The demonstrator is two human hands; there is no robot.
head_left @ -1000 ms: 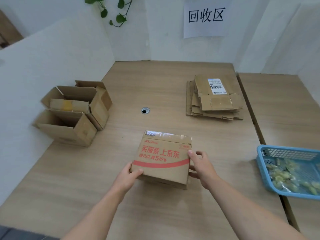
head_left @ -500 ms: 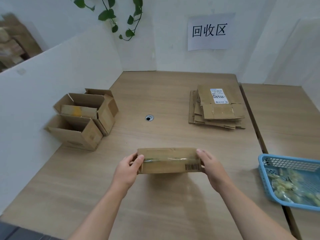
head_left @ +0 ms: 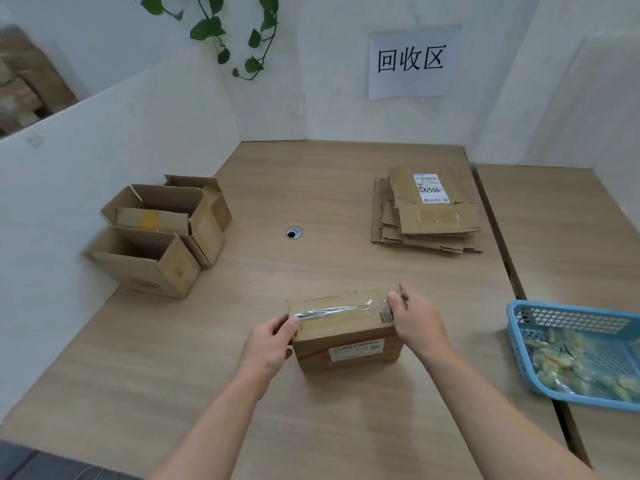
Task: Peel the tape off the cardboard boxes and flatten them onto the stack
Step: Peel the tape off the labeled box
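I have the sealed cardboard box point(head_left: 341, 327) standing on the tabletop point(head_left: 311, 202) right in front of me, near the front edge and well apart from the stack of flattened boxes point(head_left: 427, 211) at the far right. A strip of clear tape point(head_left: 337, 310) runs along the top seam, end to end, and looks fully stuck down.

My left hand point(head_left: 268, 344) is wrapped around the box's left end, its thumb pressed on the top edge at the tape's left end, its fingers curled behind where I cannot see them. My right hand point(head_left: 417, 323) holds the right end, thumb and forefinger closed on the top corner by the barcode, just where the tape ends. Whether they actually have a tape edge pinched I cannot tell; the glare hides it.

I judge this to be the start of the peel on this box: steadied, seam up, tape not yet lifted. Next I need a free tape corner at 1 end, then a long pull along the seam while the other hand holds the box down. The 2 open boxes point(head_left: 162, 237) at the left wait their turn.
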